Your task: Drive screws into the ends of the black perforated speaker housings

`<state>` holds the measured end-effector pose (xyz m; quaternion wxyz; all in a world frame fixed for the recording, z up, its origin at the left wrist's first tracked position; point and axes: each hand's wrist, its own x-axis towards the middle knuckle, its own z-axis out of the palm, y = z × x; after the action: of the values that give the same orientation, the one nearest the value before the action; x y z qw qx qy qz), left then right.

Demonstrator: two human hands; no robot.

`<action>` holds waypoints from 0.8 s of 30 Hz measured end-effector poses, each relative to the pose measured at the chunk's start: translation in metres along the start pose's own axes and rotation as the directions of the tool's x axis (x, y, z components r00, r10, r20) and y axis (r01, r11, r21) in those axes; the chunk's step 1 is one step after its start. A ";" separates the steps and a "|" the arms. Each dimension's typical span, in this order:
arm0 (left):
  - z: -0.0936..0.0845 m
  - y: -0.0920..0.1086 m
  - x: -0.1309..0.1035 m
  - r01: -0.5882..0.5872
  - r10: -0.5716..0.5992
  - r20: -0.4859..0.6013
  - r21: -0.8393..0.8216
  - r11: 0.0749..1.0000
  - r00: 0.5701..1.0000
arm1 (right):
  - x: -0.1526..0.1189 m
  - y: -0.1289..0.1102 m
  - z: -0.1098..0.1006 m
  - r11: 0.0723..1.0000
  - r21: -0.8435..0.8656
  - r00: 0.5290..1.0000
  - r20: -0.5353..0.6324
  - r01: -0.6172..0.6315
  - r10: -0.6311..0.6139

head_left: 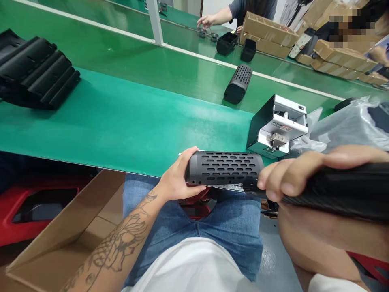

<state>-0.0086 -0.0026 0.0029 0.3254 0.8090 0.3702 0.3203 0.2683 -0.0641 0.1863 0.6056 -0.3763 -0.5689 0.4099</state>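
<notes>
My left hand (178, 176) is closed around the left end of a black perforated housing (227, 167), with the thumb below and the fingers above. The housing lies on its side at the bench's front edge, its rows of slots facing up. My right hand (291, 174) is wrapped round a thick black electric screwdriver (343, 188), held nearly level. Its front end meets or overlaps the housing's lower right corner; the tip itself I cannot make out. Just beyond stands a white and black screw feeder (278, 125).
A second perforated housing (238, 83) stands on the green conveyor belt (188, 67). Black curved shells (36, 73) are stacked at left. An open carton (69, 231) sits below the bench. Plastic bags (349, 125) lie at right. Across the belt are a co-worker's hand (206, 21) and cardboard boxes (267, 34).
</notes>
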 end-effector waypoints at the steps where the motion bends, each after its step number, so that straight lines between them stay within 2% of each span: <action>1: 0.000 0.000 0.000 -0.007 0.007 -0.004 0.000 1.000 1.000 | 0.002 0.005 0.007 1.000 0.017 1.000 0.010 0.009 -0.009; 4: 0.000 0.001 0.000 -0.017 0.017 -0.011 0.003 1.000 1.000 | 0.008 0.024 0.015 0.997 0.046 0.997 -0.029 0.067 -0.066; 7: 0.000 0.003 0.001 -0.019 0.019 -0.010 -0.003 1.000 1.000 | 0.012 0.038 0.011 0.990 0.063 0.986 0.097 0.129 -0.135; 9: 0.000 0.004 0.002 -0.020 0.020 -0.011 -0.008 1.000 1.000 | 0.012 0.039 0.009 0.990 0.067 0.985 0.113 0.122 -0.129; 15: -0.001 0.005 0.003 -0.027 0.027 -0.010 -0.015 1.000 1.000 | 0.015 0.020 0.032 0.998 0.046 0.997 -0.066 -0.048 0.051; 18: -0.001 0.006 0.004 -0.037 0.037 -0.014 -0.013 0.999 0.999 | 0.019 0.023 0.041 0.996 0.062 0.993 -0.096 -0.057 0.063; 21: -0.001 0.007 0.004 -0.046 0.046 -0.018 -0.010 0.999 0.999 | 0.023 0.035 0.037 0.997 0.074 0.999 -0.034 -0.001 0.004; 24: -0.001 0.006 0.004 -0.053 0.052 -0.022 -0.009 0.999 0.998 | 0.026 0.042 0.027 0.996 0.094 0.986 0.163 0.014 -0.029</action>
<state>-0.0048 -0.0018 0.0097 0.3167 0.8134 0.3508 0.3393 0.2389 -0.0243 0.1596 0.5778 -0.3068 -0.6014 0.4586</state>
